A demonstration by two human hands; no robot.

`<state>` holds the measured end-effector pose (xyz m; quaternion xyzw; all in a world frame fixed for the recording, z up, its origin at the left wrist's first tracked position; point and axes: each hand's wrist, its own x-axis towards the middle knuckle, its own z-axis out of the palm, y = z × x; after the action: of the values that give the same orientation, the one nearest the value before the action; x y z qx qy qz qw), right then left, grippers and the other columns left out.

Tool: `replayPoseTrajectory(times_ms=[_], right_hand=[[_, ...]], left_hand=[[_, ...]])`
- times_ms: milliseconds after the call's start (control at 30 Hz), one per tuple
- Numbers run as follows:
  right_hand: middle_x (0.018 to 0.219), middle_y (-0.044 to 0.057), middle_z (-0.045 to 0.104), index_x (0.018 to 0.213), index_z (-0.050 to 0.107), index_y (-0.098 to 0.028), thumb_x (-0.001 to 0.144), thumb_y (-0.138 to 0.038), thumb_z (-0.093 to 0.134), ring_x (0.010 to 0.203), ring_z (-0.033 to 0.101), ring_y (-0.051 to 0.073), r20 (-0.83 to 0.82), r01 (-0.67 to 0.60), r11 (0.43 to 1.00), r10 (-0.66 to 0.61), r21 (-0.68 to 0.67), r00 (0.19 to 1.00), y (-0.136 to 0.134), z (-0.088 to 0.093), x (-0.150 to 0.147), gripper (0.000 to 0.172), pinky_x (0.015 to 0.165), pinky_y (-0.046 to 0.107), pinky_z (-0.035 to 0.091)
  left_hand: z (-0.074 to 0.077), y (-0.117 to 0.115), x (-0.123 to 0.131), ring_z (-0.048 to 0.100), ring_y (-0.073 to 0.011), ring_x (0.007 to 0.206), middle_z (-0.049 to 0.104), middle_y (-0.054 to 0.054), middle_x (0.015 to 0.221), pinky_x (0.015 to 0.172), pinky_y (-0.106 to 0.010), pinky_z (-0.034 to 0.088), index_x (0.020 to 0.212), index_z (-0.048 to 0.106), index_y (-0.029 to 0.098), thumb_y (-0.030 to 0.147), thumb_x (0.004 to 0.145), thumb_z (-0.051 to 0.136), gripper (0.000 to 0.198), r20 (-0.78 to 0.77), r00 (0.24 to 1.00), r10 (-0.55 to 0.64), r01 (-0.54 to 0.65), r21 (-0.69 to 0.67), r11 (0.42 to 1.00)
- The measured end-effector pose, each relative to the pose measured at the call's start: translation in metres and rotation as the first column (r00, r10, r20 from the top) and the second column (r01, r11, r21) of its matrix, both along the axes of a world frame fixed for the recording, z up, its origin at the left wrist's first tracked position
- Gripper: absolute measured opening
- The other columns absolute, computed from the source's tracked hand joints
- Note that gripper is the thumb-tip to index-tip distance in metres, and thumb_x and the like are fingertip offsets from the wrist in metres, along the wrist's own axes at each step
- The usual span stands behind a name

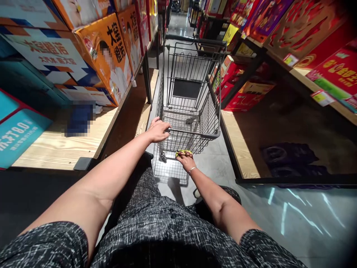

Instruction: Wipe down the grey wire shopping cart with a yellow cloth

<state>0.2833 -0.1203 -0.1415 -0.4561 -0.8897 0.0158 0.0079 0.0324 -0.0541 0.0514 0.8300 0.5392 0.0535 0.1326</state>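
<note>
A black wire shopping cart [185,89] stands in front of me, its basket showing no goods. My left hand [158,130] is closed over the left end of the cart's near top rail, thumb side inward. Lower down, against the outside of the near wire wall, my right hand [186,160] has its fingers curled over a small yellow-green thing [184,153]. Its kind is mostly hidden by the fingers, and I cannot tell whether it is fixed to the cart. A thin bracelet circles my right wrist.
Orange and white product boxes [103,59] are stacked on the wooden shelf [64,149] at left, with a blurred dark blue item [79,119]. Red gift boxes [245,96] line the right shelves. A lower right shelf [241,152] juts near the cart. Grey floor [223,167] runs between.
</note>
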Motion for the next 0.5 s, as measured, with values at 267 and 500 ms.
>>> replayPoseTrajectory(times_ms=[267, 500], right_hand=[[0.135, 0.003, 0.062, 0.124, 0.071, -0.043, 0.096, -0.018, 0.056, 0.119, 0.045, 0.025, -0.129, 0.028, 0.981, -0.003, 0.192, 0.992, 0.019, 0.058, 0.01, 0.04, 0.094, 0.043, 0.046], [0.131, 0.005, 0.057, 0.122, 0.073, -0.041, 0.094, -0.02, 0.062, 0.127, 0.038, 0.027, -0.435, 0.278, 0.78, -0.008, 0.56, 0.9, 0.044, 0.135, 0.039, 0.036, 0.109, 0.045, 0.038]], left_hand=[[0.003, 0.011, -0.016, 0.058, -0.0297, 0.121, 0.073, -0.005, 0.109, 0.126, -0.053, 0.015, 0.114, 0.067, 0.023, 0.034, 0.08, 0.059, 0.036, -0.06, 0.995, 0.084, -0.082, 0.033, 0.996], [0.02, 0.007, 0.012, 0.05, -0.0355, 0.131, 0.065, -0.017, 0.129, 0.125, -0.054, 0.016, 0.123, 0.063, 0.011, 0.029, 0.084, 0.062, 0.043, -0.215, 0.975, 0.057, -0.057, 0.008, 0.998]])
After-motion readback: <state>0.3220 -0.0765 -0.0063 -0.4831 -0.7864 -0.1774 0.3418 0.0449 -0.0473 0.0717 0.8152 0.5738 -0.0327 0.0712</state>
